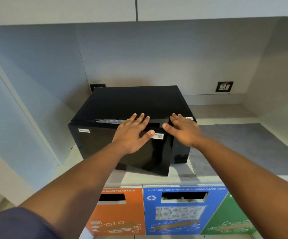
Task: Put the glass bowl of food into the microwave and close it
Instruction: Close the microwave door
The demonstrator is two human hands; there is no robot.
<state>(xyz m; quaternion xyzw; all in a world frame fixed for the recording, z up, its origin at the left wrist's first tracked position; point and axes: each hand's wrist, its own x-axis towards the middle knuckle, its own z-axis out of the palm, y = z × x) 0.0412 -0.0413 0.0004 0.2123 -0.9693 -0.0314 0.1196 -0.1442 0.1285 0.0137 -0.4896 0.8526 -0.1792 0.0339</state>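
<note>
A: What are the hands doing?

B: The left hand (134,131) is lying flat with its fingers spread, pressing on the upper part of the microwave door (122,147). The right hand (182,129) is resting just beside it, fingers loosely spread too, on the top right corner of the microwave (136,102). Neither is gripping anything.

A: And the door?

B: It is standing slightly ajar, swung out a little on its left hinge, with a narrow gap showing along its top edge.

A: Where is the glass bowl?

B: I cannot tell; it is not showing anywhere.

A: And around it?

B: The microwave is sitting on a pale counter (226,133), with a wall socket (224,86) behind and orange (122,214), blue (179,213) and green (234,219) waste bins below.
</note>
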